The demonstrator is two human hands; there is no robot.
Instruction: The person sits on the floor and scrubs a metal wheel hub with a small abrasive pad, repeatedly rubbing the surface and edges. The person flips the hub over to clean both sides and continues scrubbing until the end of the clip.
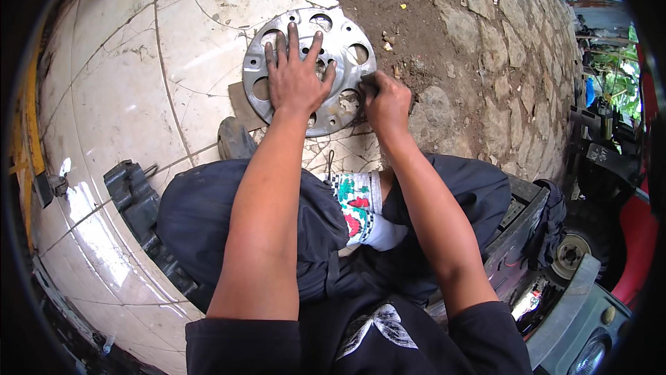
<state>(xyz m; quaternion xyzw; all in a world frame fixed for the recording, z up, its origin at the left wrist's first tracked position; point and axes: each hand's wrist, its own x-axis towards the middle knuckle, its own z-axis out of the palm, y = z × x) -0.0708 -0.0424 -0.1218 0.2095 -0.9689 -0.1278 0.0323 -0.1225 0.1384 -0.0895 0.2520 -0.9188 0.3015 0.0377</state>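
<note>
A round silver metal plate (pixel 336 28) lies flat on the tiles in front of me, its right edge by the bare dirt. Large round holes and smaller ones are cut through it, and it looks like a flexplate. Spread across its middle, my left hand (pixel 295 80) presses down with the fingers apart. At the plate's right rim, my right hand (pixel 388 101) is closed with its fingers curled; what they hold, if anything, is hidden. A piece of brown cardboard (pixel 243 106) sticks out from under the plate's left side.
Cracked white tiles (pixel 118 63) spread to the left, with dirt and a stone-paved strip (pixel 513 63) on the right. A black ribbed part (pixel 135 191) lies by my left knee. Right of me are a dark metal frame (pixel 510 257), a wheel (pixel 570 253) and a vehicle's headlight (pixel 592 355).
</note>
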